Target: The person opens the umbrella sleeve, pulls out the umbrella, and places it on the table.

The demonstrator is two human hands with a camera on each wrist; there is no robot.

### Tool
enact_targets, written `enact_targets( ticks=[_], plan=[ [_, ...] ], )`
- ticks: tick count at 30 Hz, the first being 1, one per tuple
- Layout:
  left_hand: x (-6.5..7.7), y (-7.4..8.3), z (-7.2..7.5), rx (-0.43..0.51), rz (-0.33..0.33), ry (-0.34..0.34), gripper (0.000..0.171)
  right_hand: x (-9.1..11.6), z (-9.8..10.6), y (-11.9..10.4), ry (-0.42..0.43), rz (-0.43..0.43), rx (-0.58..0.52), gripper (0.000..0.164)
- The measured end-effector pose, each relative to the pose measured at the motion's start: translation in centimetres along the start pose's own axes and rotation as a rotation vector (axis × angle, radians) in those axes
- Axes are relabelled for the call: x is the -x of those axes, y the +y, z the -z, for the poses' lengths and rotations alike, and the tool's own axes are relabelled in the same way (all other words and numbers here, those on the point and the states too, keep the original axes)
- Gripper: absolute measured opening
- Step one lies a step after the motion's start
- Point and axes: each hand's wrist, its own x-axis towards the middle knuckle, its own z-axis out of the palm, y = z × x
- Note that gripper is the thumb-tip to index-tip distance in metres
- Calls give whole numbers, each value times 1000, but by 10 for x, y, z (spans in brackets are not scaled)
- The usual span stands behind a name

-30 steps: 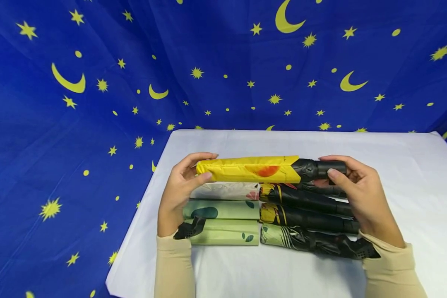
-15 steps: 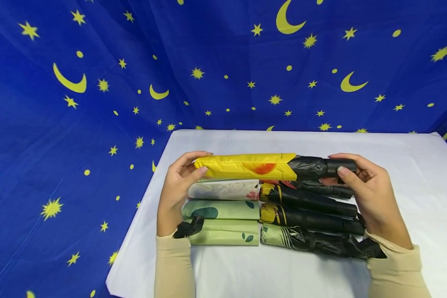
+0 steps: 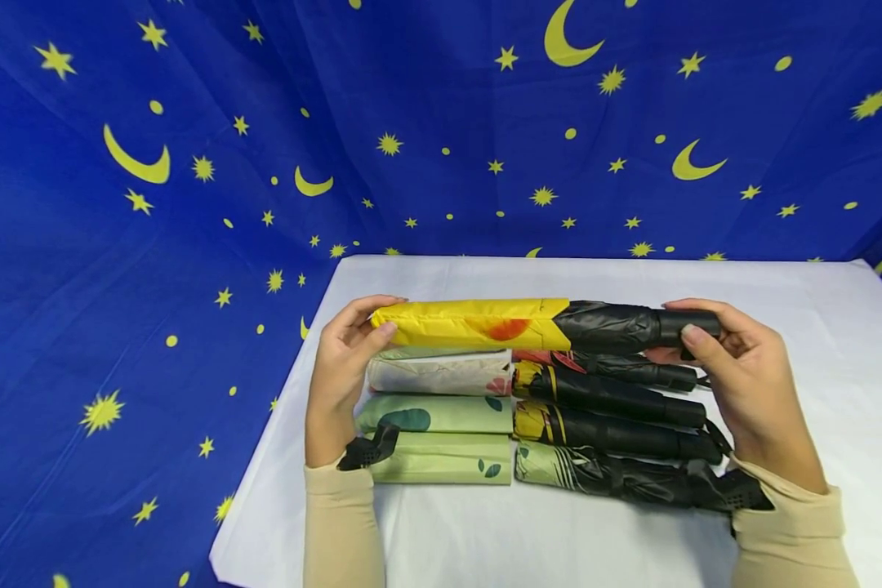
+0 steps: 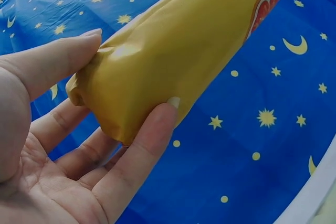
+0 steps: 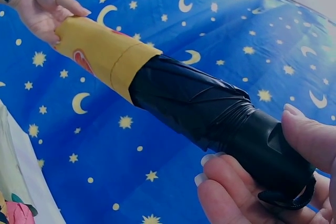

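Above the table, my left hand (image 3: 341, 351) pinches the closed end of a yellow umbrella sleeve (image 3: 456, 322) between thumb and fingers. The sleeve has a red-orange fruit print, which shows as a citrus slice in the left wrist view. Out of its right end sticks a folded black umbrella (image 3: 610, 327); the part inside the sleeve is hidden. My right hand (image 3: 750, 359) grips the umbrella's black handle (image 5: 273, 150), thumb on the near side. A black strap loop (image 5: 294, 198) hangs from the handle's end. Sleeve and umbrella lie level in one line.
Below on the white table (image 3: 559, 539), green sleeves (image 3: 441, 457) and a white flowered sleeve (image 3: 441, 377) lie stacked in a left column. Beside them, several folded umbrellas (image 3: 617, 433) form a right column. A blue star-patterned curtain (image 3: 441, 98) stands behind and at the left.
My right hand has moved right with the umbrella, and more black fabric shows beyond the sleeve's mouth. My left hand has shifted slightly left and up with the sleeve.
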Motion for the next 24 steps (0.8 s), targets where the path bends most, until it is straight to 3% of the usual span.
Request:
enact_targets(
  ticks=[24],
  plan=[
    [1, 3, 3, -4, -4, 42, 26, 0, 2, -4, 26, 15, -51, 31]
  ],
)
